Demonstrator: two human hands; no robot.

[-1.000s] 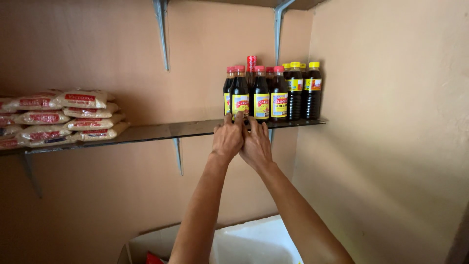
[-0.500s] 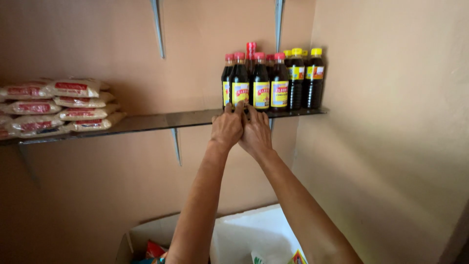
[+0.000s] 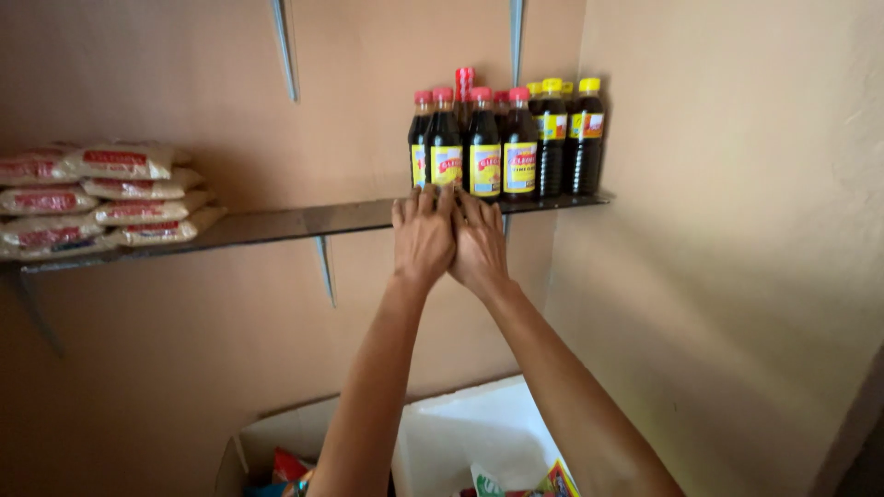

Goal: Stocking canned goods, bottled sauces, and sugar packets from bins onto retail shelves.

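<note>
Dark bottles [image 3: 482,147] with red caps stand upper centre on the shelf [image 3: 276,223]; left hand [image 3: 423,235] and right hand [image 3: 479,244] press its edge, fingers together, flat.

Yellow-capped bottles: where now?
Head view, upper right: yellow-capped bottles stand at the shelf's right end by the side wall, right of the red-capped bottles.

Our arms: both bare, raised and stretched forward and upward, converging at the wrists. Our left hand [image 3: 424,235]: back toward us, palm forward, fingers [image 3: 433,201] extended upward and close together. Our right hand [image 3: 479,244]: pressed alongside the left, touching it, fingers likewise extended upward. Neither hand is closed around anything.
</note>
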